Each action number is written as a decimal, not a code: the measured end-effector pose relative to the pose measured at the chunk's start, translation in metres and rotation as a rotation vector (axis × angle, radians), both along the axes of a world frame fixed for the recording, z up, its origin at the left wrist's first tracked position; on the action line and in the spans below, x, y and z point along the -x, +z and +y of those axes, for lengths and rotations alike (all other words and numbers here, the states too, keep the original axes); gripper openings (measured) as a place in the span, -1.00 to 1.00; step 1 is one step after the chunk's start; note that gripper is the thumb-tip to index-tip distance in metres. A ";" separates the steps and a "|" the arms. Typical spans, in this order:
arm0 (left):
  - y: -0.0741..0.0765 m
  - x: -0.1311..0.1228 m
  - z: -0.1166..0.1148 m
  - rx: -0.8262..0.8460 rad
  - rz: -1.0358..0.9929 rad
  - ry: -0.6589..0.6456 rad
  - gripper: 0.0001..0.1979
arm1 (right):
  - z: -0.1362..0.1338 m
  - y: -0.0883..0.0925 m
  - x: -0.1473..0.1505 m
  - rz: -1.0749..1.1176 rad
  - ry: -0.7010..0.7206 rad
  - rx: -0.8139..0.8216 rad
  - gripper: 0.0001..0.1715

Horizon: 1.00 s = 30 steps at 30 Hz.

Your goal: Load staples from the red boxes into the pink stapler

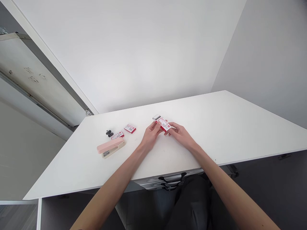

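Note:
Between my two hands, above the white desk, is a small white and red staple box (164, 124). Its upper left end looks open, with something grey and metallic there. My left hand (152, 132) grips the box's left side, thumb on top. At the lower right end, my right hand (179, 133) pinches the box with its fingers. To the left lies a pink and cream stapler (111, 147). Behind it are two similar boxes, a nearer one (117, 135) partly covered by the stapler and a farther one (129, 128). Beside them sits a small black object (109, 133), perhaps a staple remover.
The white desk (192, 111) meets a white wall (144, 57) at the back, with a grey wall (268, 64) on the right. Below the front edge are drawers with black handles (172, 179). A pale panel (35, 70) stands at the left.

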<state>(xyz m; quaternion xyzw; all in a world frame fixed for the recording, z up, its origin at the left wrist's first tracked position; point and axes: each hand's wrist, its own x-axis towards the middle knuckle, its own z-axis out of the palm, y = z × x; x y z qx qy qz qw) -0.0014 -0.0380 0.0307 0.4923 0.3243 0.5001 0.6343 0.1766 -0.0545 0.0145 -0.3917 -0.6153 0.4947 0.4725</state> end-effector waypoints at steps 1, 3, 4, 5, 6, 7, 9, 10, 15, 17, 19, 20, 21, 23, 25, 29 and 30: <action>0.000 0.000 -0.001 -0.003 0.007 -0.002 -0.50 | 0.000 0.000 0.000 0.001 -0.001 0.000 -0.48; 0.001 -0.001 -0.002 -0.004 0.012 -0.006 -0.51 | 0.000 0.000 0.001 0.001 0.000 0.005 -0.47; 0.002 -0.001 -0.002 -0.002 0.009 -0.005 -0.51 | 0.000 0.000 0.001 0.000 -0.001 0.007 -0.47; 0.002 -0.001 -0.002 0.003 0.004 -0.002 -0.52 | 0.000 0.000 0.001 -0.001 -0.002 0.009 -0.47; 0.002 -0.001 -0.002 0.008 -0.001 0.002 -0.53 | 0.000 0.000 0.001 -0.006 -0.004 0.014 -0.48; 0.003 -0.001 -0.002 0.016 -0.006 0.006 -0.53 | 0.000 -0.001 0.001 -0.014 -0.007 0.020 -0.49; 0.003 -0.001 -0.002 0.035 -0.016 0.011 -0.54 | 0.000 -0.001 0.000 -0.037 -0.014 0.040 -0.50; 0.003 -0.001 -0.002 0.045 -0.024 0.017 -0.54 | 0.000 -0.001 0.000 -0.045 -0.014 0.051 -0.51; 0.003 -0.001 0.000 0.051 -0.060 0.085 -0.54 | -0.004 0.005 -0.001 -0.019 0.008 0.074 -0.52; 0.002 -0.001 0.000 0.013 -0.032 0.082 -0.57 | -0.006 0.008 0.000 0.020 0.007 0.074 -0.53; 0.001 -0.001 0.000 -0.032 0.026 0.073 -0.58 | -0.006 0.010 0.001 0.058 -0.021 0.085 -0.50; 0.001 -0.001 -0.001 -0.051 0.061 0.070 -0.58 | -0.006 0.010 0.001 0.072 -0.041 0.091 -0.49; 0.000 -0.001 -0.001 -0.067 0.095 0.070 -0.58 | -0.005 0.010 0.002 0.085 -0.062 0.095 -0.47; -0.001 -0.001 -0.001 -0.092 0.160 0.082 -0.58 | -0.003 0.007 0.002 0.109 -0.109 0.085 -0.45; -0.002 -0.002 -0.001 -0.112 0.220 0.125 -0.58 | 0.000 0.003 0.003 0.115 -0.158 0.062 -0.44; -0.004 -0.003 0.000 -0.119 0.325 0.264 -0.56 | 0.003 -0.005 0.003 0.027 -0.288 0.006 -0.49; -0.004 -0.003 0.000 -0.121 0.346 0.289 -0.56 | 0.003 -0.006 0.003 -0.001 -0.320 -0.017 -0.50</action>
